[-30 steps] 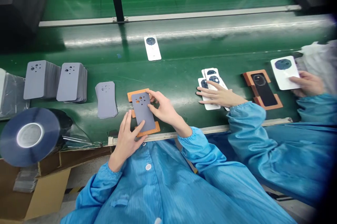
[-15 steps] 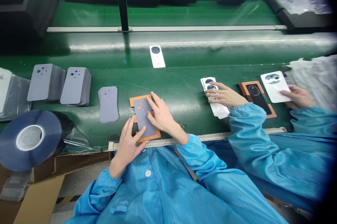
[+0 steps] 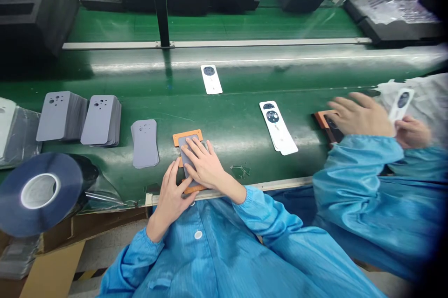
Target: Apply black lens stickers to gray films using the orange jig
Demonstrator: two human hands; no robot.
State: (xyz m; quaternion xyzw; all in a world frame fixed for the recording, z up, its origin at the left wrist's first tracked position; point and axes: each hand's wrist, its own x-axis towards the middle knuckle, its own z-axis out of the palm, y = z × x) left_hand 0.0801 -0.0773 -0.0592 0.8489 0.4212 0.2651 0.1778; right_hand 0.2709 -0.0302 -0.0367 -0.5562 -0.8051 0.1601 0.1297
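A grey phone-back sheet (image 3: pixel 185 141) lies in an orange fixture (image 3: pixel 188 135) at the front edge of the green bench. My right hand (image 3: pixel 206 165) lies flat across the sheet with its fingers stretched out, hiding the camera holes. At the lower left, my left hand (image 3: pixel 172 197) rests against the fixture and the sheet's lower edge, fingers apart. To the left lies a small pile of similar grey sheets (image 3: pixel 145 144), slightly fanned.
Two taller stacks of grey sheets (image 3: pixel 100 121) and a film roll (image 3: pixel 42 193) stand left. White phone-back pieces (image 3: pixel 276 128) lie to the right, another white piece (image 3: pixel 211 79) behind. A co-worker's hands (image 3: pixel 362 114) work at the right, one holding a white piece.
My right hand has slid from the sheet's right edge to lie flat over it. My left hand stays nearly in place. The co-worker's hand has left the white pieces and moved right.
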